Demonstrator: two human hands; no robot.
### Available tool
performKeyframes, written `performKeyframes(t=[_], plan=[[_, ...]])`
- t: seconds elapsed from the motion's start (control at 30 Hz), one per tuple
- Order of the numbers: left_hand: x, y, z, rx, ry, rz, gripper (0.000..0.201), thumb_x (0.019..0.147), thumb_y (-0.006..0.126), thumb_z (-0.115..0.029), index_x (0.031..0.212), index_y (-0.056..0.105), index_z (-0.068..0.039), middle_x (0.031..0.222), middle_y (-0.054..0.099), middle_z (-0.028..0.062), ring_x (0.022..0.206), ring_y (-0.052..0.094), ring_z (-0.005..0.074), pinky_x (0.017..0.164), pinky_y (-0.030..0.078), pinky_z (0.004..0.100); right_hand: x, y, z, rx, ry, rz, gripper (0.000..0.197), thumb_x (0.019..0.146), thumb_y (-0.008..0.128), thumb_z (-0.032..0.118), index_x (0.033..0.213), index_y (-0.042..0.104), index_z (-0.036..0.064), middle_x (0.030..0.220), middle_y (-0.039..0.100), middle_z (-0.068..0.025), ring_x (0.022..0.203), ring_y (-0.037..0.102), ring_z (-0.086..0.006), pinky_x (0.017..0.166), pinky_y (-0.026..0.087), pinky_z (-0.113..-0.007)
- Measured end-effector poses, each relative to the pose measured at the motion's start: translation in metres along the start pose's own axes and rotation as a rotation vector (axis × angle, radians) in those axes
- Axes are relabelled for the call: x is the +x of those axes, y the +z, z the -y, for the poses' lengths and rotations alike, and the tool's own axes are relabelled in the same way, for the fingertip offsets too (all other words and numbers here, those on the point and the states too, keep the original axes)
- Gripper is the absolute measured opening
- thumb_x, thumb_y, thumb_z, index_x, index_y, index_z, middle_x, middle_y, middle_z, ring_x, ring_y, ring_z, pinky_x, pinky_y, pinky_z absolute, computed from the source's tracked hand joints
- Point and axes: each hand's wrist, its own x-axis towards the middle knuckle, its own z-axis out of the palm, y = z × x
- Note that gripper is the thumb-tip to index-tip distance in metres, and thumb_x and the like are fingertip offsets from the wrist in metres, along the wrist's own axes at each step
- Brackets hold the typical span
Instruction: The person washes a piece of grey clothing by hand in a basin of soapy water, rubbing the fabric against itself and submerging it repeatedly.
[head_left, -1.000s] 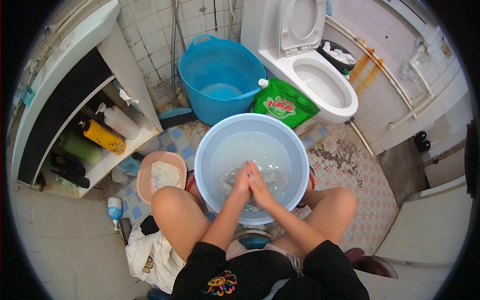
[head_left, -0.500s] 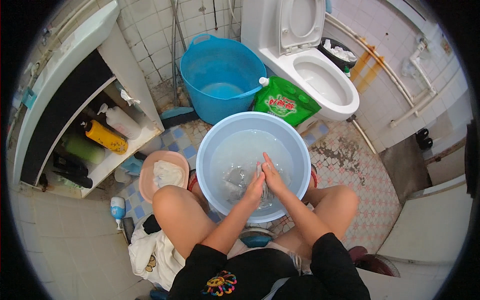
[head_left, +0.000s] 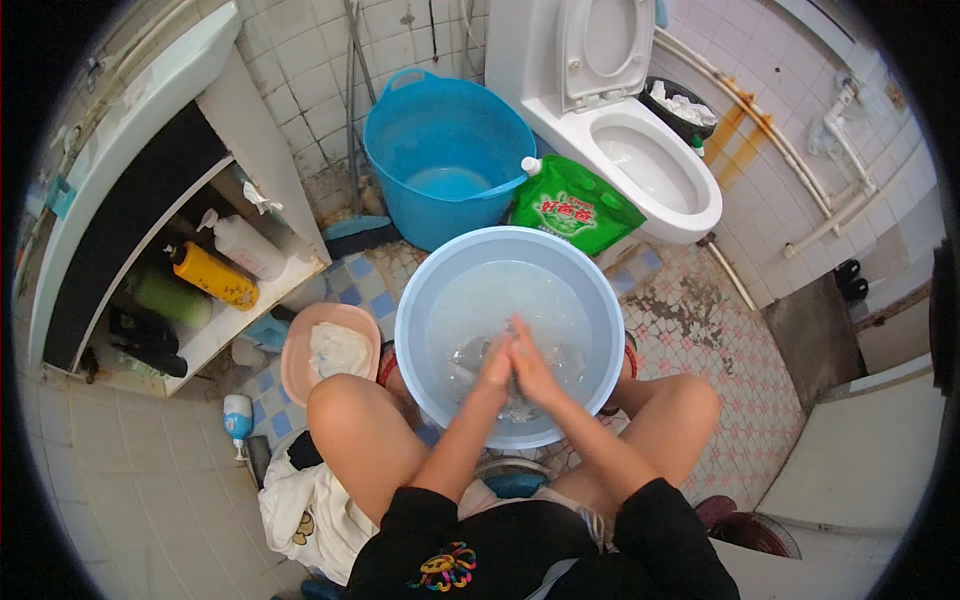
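Cloth [head_left: 480, 355], one grey wet piece, lies crumpled and half sunk in the soapy water of our light-blue basin [head_left: 420, 300], between our two bare knees on the tiled floor [head_left: 720, 330]. Our left hand [head_left: 495, 365] and right hand [head_left: 530, 365] press together, both closed on the cloth. We count two blue tubs: this basin and one deeper bucket [head_left: 450, 150] farther off. One pink bowl [head_left: 300, 350] sits left, one green detergent pouch [head_left: 575, 205] far right, beside one white toilet [head_left: 650, 170].
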Motion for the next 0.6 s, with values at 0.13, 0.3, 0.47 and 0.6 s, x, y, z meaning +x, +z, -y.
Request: performKeyframes(t=[0.13,0.3,0.47,0.6], plan=[[0.020,-0.027,0.017,-0.370,0.126,-0.052,0.047,0.091,0.039,-0.029,0.132,0.029,-0.010,0.134,0.034,0.0060,0.120,0.035,0.0206,0.099,0.029,0.0359,0.000,0.008,0.018,-0.076,-0.115,0.017,0.053,0.092,0.030,0.032,0.135,0.020,0.0023,0.141,0.017,-0.0164,0.131,0.007,-0.0322,0.106,0.007,-0.035],[0.020,-0.025,0.033,-0.111,0.118,0.042,0.044,0.087,0.047,-0.033,0.116,0.046,0.000,0.115,0.050,0.0085,0.106,0.047,0.0193,0.090,0.036,0.0333,0.032,-0.044,-0.020,-0.205,0.072,-0.258,0.041,0.092,0.032,0.030,0.115,0.046,-0.0012,0.115,0.049,-0.0182,0.108,0.044,-0.0348,0.093,0.032,-0.037],[0.017,-0.046,-0.013,0.186,0.245,-0.012,0.034,0.084,0.054,-0.029,0.095,0.057,0.004,0.090,0.060,0.0089,0.082,0.056,0.0138,0.073,0.043,0.0279,0.036,-0.065,0.002,-0.100,0.151,-0.314,0.041,0.092,0.036,0.031,0.097,0.055,-0.0053,0.090,0.061,-0.0125,0.081,0.056,-0.0282,0.075,0.041,-0.035],[0.015,-0.047,-0.025,0.244,0.336,-0.085,0.034,0.085,0.053,-0.027,0.095,0.057,0.006,0.085,0.061,0.0091,0.075,0.057,0.0149,0.069,0.045,0.0271,0.031,-0.075,0.044,0.251,0.243,-0.085,0.036,0.089,0.046,0.028,0.099,0.055,-0.0056,0.090,0.059,-0.0088,0.081,0.053,-0.0163,0.076,0.042,-0.030]])
